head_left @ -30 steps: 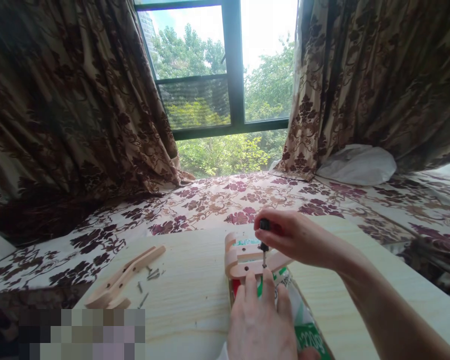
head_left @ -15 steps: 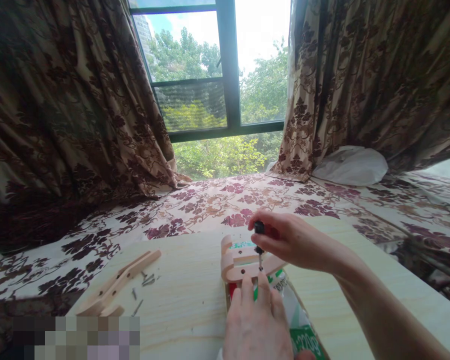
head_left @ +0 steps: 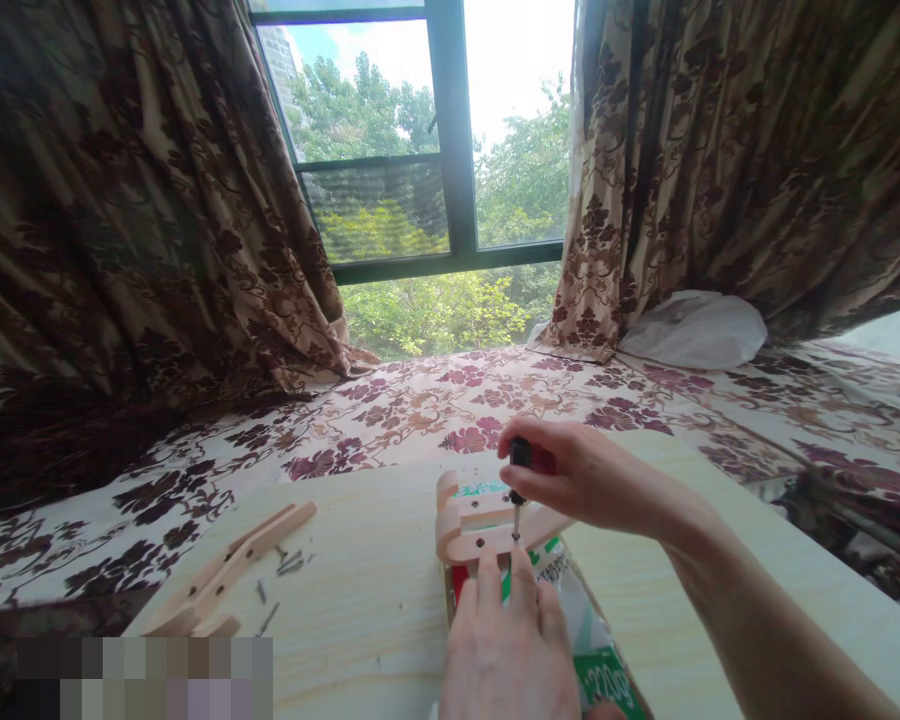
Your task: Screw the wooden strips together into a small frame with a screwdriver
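My right hand (head_left: 570, 470) is closed round the black handle of a screwdriver (head_left: 520, 470), which stands upright. The screwdriver's tip meets a hole or screw in a pale wooden piece (head_left: 461, 545) with rounded ends. My left hand (head_left: 506, 640) lies palm down with its fingers apart, fingertips against the near edge of that wood. Below the wood is a printed green and white package (head_left: 604, 670), partly covered by my left hand.
Other wooden pieces (head_left: 232, 570) lie at the left of the pale board (head_left: 345, 620), with several screws (head_left: 290, 562) beside them. Beyond the board is floral cloth (head_left: 420, 400), with a white bag (head_left: 697, 330) near the curtain.
The whole view has shifted slightly, moving the scene a little left. Both hands keep nearly the same pose, and the screwdriver is still upright on the wood.
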`<state>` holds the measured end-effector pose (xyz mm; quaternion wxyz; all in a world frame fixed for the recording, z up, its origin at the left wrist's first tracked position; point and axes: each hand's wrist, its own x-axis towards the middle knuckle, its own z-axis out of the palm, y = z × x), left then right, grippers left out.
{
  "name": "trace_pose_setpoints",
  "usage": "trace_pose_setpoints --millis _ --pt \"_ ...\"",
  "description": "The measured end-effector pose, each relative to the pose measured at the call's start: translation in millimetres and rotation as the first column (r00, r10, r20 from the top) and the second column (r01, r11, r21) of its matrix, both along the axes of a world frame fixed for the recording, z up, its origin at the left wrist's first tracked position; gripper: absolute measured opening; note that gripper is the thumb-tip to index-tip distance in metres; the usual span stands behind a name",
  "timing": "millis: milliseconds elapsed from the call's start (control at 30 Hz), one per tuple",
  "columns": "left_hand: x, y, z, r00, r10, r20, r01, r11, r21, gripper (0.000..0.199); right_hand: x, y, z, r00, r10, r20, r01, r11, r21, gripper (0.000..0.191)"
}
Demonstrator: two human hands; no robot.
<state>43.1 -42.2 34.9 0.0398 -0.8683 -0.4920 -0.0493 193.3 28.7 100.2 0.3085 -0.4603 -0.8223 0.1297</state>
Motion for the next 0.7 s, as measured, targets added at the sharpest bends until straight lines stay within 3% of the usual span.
trace_pose_setpoints --millis 133,300,400,600,700 --pt "0.5 1.1 -1.6 1.000 0.006 0.000 -0.006 1.000 -0.015 0.054 1.6 1.0 -1.1 0.998 0.063 -0.022 -0.063 0.998 -0.006 0.013" --pt "2.8 1.2 -0.9 0.999 0.024 -0.026 -0.024 1.000 0.008 0.057 -3.5 8.9 -7.0 0.997 -0.080 0.020 0.080 0.996 0.030 0.025" --pt "1.8 0.9 -1.3 1.000 0.010 -0.021 -0.009 0.999 0.036 0.056 -5.3 7.0 -5.3 0.991 -0.109 0.073 0.104 0.992 0.071 0.025" --pt "-2.0 1.6 -4.2 1.000 -0.006 -0.010 0.006 0.998 0.055 0.053 -1.6 -1.0 1.9 0.999 0.027 0.044 -0.028 0.999 0.022 0.012" --pt "-1.9 2.3 -4.6 1.000 -0.010 -0.006 0.011 0.998 0.062 0.055 -2.1 1.9 0.6 0.999 -0.032 0.044 0.031 0.999 0.017 0.018"
